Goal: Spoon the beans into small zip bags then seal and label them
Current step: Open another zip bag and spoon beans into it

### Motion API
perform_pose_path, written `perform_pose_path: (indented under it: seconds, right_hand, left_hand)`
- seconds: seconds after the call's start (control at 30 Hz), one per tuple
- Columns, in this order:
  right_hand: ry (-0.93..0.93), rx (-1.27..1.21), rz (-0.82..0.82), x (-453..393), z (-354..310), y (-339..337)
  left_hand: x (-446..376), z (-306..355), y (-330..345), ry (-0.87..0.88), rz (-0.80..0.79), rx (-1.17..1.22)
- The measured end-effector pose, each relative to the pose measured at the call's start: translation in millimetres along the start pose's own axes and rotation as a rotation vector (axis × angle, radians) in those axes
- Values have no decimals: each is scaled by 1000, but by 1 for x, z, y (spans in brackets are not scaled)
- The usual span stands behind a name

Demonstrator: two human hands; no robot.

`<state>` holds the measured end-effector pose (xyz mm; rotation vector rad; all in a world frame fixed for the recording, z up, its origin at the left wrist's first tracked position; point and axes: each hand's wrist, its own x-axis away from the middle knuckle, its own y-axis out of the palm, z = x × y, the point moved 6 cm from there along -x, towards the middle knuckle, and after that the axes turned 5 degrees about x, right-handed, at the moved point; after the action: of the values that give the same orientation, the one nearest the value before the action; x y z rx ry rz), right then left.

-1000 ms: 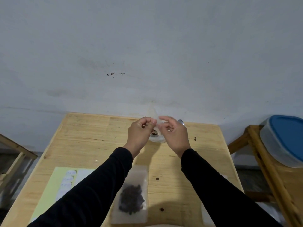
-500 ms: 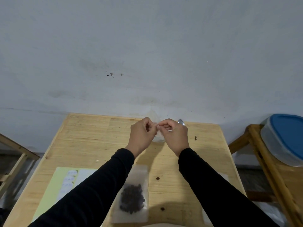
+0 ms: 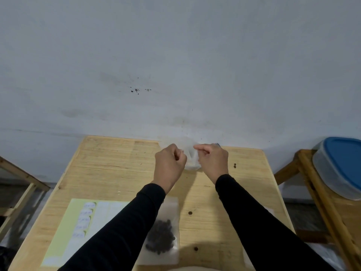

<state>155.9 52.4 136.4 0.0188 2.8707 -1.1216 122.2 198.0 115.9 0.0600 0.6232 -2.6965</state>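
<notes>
My left hand (image 3: 169,165) and right hand (image 3: 212,162) each pinch one edge of the small zip bag (image 3: 191,157) held between my fingers (image 3: 199,147); a second ago the fingertips met, now they stand apart, stretching the mouth; I judge it opening for spooning; a filled bag (image 3: 160,234) lies nearer me on the desk (image 3: 109,169), beside the label sheet (image 3: 78,227).
</notes>
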Motion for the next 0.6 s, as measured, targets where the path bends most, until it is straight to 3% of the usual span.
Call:
perform_pose_path:
  seconds: [0.23, 0.4, 0.6]
  right_hand:
    - [-204, 101, -150, 7, -26, 6]
    - [-234, 62, -239, 13, -23, 17]
    - [-157, -68, -340, 13, -12, 33]
  left_hand:
    - [-3, -2, -6, 69, -216, 164]
    - [-2, -9, -5, 196, -433, 19]
    - [5, -15, -2, 253, -322, -45]
